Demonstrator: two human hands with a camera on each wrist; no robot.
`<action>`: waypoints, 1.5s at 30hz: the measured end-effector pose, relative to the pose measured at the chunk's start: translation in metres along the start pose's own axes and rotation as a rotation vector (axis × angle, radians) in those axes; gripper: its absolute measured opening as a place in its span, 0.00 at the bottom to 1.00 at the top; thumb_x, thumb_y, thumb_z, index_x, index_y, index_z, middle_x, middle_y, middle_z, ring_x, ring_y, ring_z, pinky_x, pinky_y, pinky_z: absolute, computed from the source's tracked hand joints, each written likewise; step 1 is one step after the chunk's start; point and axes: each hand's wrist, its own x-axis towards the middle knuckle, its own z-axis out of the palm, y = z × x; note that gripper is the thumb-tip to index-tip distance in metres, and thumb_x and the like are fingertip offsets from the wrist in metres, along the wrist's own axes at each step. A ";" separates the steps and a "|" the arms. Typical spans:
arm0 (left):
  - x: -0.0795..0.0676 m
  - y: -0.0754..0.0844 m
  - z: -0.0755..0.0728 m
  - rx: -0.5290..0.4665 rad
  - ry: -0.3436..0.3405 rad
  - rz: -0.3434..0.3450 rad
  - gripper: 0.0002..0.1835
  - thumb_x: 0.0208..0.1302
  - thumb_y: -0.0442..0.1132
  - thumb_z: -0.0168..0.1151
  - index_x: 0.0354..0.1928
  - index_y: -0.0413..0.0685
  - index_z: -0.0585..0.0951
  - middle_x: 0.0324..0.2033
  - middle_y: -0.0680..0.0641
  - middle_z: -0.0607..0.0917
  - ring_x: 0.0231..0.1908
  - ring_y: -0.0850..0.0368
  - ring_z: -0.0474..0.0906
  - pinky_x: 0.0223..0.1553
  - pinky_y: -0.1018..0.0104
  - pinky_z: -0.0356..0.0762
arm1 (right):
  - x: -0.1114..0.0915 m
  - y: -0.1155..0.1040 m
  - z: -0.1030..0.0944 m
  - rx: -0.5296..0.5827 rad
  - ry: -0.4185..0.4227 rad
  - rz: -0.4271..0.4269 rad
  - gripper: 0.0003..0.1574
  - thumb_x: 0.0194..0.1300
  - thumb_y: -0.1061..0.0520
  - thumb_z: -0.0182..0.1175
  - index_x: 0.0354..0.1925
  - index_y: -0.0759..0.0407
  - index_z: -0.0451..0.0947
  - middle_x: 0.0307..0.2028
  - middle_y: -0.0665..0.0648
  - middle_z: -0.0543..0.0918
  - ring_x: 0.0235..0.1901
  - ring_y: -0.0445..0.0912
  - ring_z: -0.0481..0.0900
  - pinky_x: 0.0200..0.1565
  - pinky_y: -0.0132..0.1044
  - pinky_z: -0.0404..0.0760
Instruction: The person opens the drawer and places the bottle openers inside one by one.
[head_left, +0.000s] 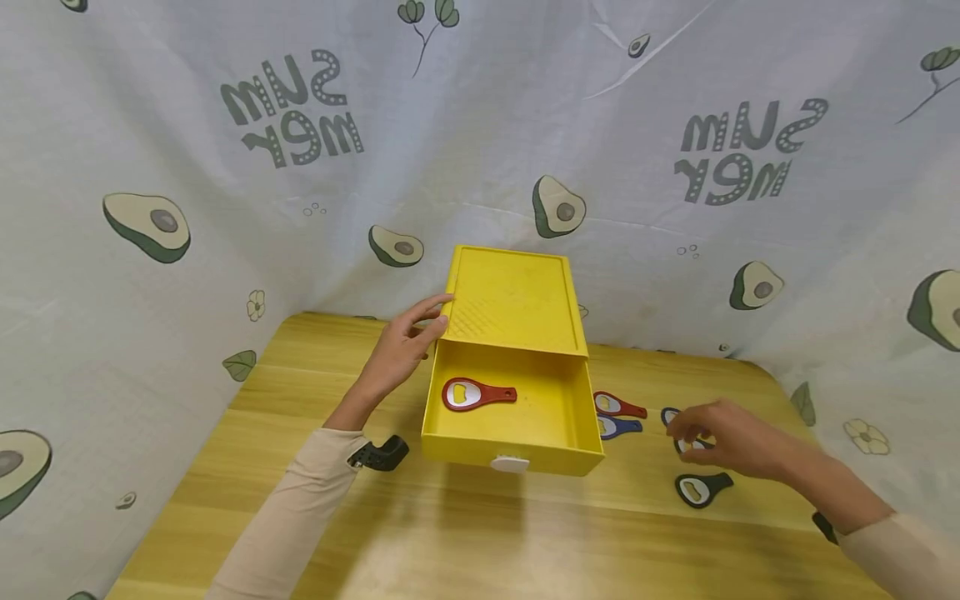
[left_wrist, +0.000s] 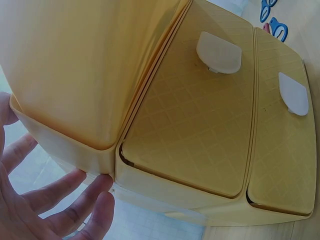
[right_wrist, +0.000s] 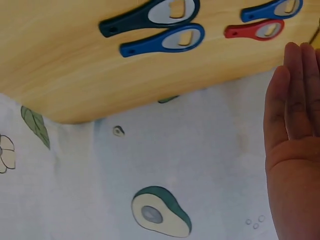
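Note:
A yellow drawer unit (head_left: 517,292) stands on the table with its top drawer (head_left: 551,408) pulled out. Inside that drawer lies a red bottle opener (head_left: 491,394). My left hand (head_left: 401,350) touches the unit's left side with spread fingers (left_wrist: 65,192), gripping nothing. To the right of the unit, my right hand (head_left: 731,433) hovers above several bottle openers, with nothing visible in it; it partly hides a blue opener (right_wrist: 165,41) and a dark one (right_wrist: 132,19) in the head view. Below the hand lies a black opener (head_left: 702,490).
A red bottle opener (head_left: 630,410) and a blue one (head_left: 622,427) lie close to the drawer's right side. Two shut drawers with white knobs (left_wrist: 219,54) show in the left wrist view. An avocado-print cloth (head_left: 480,158) hangs behind the wooden table (head_left: 300,392).

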 end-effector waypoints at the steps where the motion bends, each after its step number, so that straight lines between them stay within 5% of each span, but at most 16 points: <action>1: 0.000 0.000 0.000 0.001 -0.001 0.000 0.23 0.75 0.56 0.52 0.70 0.71 0.71 0.66 0.45 0.75 0.54 0.43 0.80 0.45 0.50 0.80 | -0.001 0.002 0.001 0.014 -0.011 0.006 0.16 0.58 0.55 0.73 0.45 0.56 0.84 0.39 0.48 0.87 0.35 0.41 0.85 0.35 0.33 0.83; 14: -0.002 -0.001 -0.001 -0.007 0.002 -0.016 0.23 0.75 0.56 0.52 0.70 0.71 0.71 0.66 0.45 0.75 0.54 0.43 0.80 0.47 0.46 0.80 | -0.016 0.026 0.025 0.079 -0.110 0.077 0.20 0.52 0.51 0.77 0.42 0.55 0.83 0.41 0.50 0.85 0.40 0.46 0.84 0.40 0.38 0.83; 19: -0.002 -0.001 -0.001 0.003 -0.003 -0.013 0.24 0.75 0.56 0.51 0.71 0.71 0.71 0.66 0.45 0.75 0.54 0.44 0.80 0.47 0.49 0.80 | -0.024 0.035 0.035 0.101 -0.095 0.049 0.21 0.52 0.50 0.77 0.42 0.55 0.82 0.40 0.49 0.84 0.40 0.47 0.84 0.40 0.40 0.83; 28: -0.003 -0.003 -0.003 -0.021 -0.006 -0.021 0.24 0.75 0.55 0.52 0.70 0.71 0.71 0.66 0.44 0.74 0.55 0.42 0.79 0.50 0.40 0.78 | -0.027 0.045 0.051 0.131 -0.068 -0.029 0.20 0.52 0.49 0.77 0.40 0.51 0.81 0.40 0.48 0.83 0.40 0.37 0.79 0.38 0.37 0.80; 35: -0.003 0.000 -0.002 0.001 -0.008 -0.010 0.23 0.76 0.56 0.52 0.70 0.71 0.71 0.66 0.45 0.75 0.54 0.43 0.80 0.45 0.53 0.80 | -0.029 0.053 0.063 0.177 -0.039 -0.073 0.20 0.51 0.52 0.78 0.39 0.50 0.79 0.40 0.48 0.82 0.40 0.35 0.77 0.36 0.35 0.78; 45: -0.001 0.000 -0.001 -0.006 -0.003 -0.015 0.24 0.77 0.52 0.51 0.71 0.67 0.70 0.66 0.43 0.74 0.55 0.41 0.79 0.45 0.53 0.79 | -0.033 0.056 0.066 0.172 -0.032 -0.050 0.23 0.47 0.53 0.80 0.38 0.48 0.76 0.43 0.50 0.81 0.42 0.33 0.77 0.36 0.34 0.78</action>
